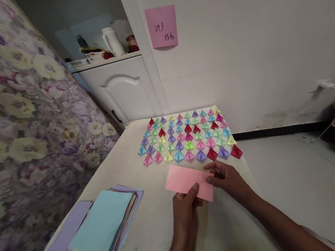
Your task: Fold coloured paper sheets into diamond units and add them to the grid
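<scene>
A pink sheet of paper (184, 180), folded into a long rectangle, is held just above the cream table (152, 224). My left hand (185, 210) pinches its near edge between thumb and fingers. My right hand (226, 179) grips its right end, fingers closed on the paper. Beyond the paper, several rows of small folded paper shapes (187, 137) in many colours lie on the table.
A stack of coloured paper sheets (105, 222), light blue on top, lies at the table's near left, with a lilac sheet (68, 230) beside it. A floral fabric surface (24, 134) rises at left. A white cabinet (120, 90) and a wall with a pink note (161, 26) stand behind.
</scene>
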`<action>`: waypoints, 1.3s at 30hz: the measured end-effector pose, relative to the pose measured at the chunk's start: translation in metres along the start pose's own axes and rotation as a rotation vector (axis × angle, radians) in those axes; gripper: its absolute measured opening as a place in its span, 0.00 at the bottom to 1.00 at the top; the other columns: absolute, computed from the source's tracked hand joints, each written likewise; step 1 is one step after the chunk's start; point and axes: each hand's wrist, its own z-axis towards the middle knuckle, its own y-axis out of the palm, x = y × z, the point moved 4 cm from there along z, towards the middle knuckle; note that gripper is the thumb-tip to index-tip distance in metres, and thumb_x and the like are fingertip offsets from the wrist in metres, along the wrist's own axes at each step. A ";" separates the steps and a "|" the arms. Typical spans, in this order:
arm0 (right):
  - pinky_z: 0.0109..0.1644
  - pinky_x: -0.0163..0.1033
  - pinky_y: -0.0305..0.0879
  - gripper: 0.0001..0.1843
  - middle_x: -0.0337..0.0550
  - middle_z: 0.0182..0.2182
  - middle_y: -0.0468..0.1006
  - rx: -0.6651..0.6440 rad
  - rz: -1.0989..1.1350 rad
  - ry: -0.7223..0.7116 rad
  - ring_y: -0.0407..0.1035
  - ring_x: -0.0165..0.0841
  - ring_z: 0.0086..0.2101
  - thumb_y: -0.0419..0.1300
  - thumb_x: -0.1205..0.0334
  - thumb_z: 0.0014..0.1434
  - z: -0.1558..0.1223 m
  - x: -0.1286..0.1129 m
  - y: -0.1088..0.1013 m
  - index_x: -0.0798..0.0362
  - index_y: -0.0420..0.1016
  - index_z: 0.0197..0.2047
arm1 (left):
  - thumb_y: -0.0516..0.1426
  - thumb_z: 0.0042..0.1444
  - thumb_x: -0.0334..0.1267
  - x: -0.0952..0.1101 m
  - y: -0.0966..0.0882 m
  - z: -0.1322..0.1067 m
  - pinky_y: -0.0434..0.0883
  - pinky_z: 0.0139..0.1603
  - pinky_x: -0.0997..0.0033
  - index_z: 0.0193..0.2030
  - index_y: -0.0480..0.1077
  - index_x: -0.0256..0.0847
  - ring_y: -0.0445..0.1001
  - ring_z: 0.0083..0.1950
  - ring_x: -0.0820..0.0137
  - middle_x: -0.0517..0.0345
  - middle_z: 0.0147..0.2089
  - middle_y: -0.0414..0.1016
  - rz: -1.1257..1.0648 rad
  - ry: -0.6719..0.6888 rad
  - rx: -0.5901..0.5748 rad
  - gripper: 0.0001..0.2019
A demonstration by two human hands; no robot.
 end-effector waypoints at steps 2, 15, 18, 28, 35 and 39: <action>0.29 0.35 0.64 0.15 0.34 0.23 0.70 0.004 0.019 -0.004 0.67 0.29 0.24 0.61 0.59 0.48 -0.002 -0.004 0.001 0.54 0.68 0.40 | 0.64 0.42 0.39 0.001 0.000 0.000 0.58 0.20 0.77 0.22 0.70 0.34 0.61 0.18 0.77 0.63 0.17 0.68 -0.020 -0.003 0.009 0.11; 0.37 0.38 0.68 0.14 0.41 0.41 0.75 -0.114 -0.040 -0.128 0.72 0.31 0.33 0.52 0.68 0.53 -0.015 -0.018 0.012 0.49 0.72 0.42 | 0.63 0.44 0.33 0.011 0.001 -0.002 0.61 0.21 0.79 0.30 0.71 0.33 0.64 0.20 0.79 0.60 0.23 0.72 -0.229 -0.048 -0.016 0.08; 0.35 0.36 0.66 0.12 0.41 0.42 0.74 -0.106 -0.141 -0.238 0.70 0.31 0.35 0.53 0.70 0.53 -0.016 -0.022 0.015 0.50 0.74 0.37 | 0.63 0.44 0.34 0.009 0.002 -0.003 0.61 0.21 0.78 0.30 0.72 0.33 0.65 0.20 0.77 0.58 0.24 0.73 -0.209 -0.047 -0.053 0.07; 0.34 0.34 0.63 0.06 0.38 0.31 0.76 -0.113 -0.241 -0.186 0.70 0.31 0.32 0.57 0.69 0.50 -0.012 -0.020 0.010 0.52 0.74 0.33 | 0.61 0.48 0.35 0.008 0.004 -0.006 0.60 0.21 0.79 0.28 0.71 0.33 0.64 0.20 0.79 0.61 0.22 0.71 -0.211 -0.068 -0.098 0.06; 0.31 0.34 0.63 0.07 0.37 0.24 0.73 -0.039 -0.094 -0.101 0.68 0.30 0.28 0.60 0.58 0.52 -0.011 -0.015 0.010 0.54 0.71 0.29 | 0.55 0.55 0.39 0.011 0.008 -0.010 0.59 0.22 0.77 0.22 0.70 0.31 0.64 0.20 0.77 0.56 0.20 0.69 -0.097 -0.009 -0.145 0.15; 0.31 0.34 0.64 0.08 0.37 0.22 0.72 0.014 0.009 -0.084 0.69 0.30 0.27 0.60 0.60 0.52 -0.012 -0.012 0.011 0.55 0.67 0.28 | 0.53 0.56 0.41 0.017 0.014 -0.015 0.60 0.23 0.75 0.26 0.71 0.30 0.64 0.21 0.76 0.55 0.22 0.70 -0.045 0.026 -0.147 0.15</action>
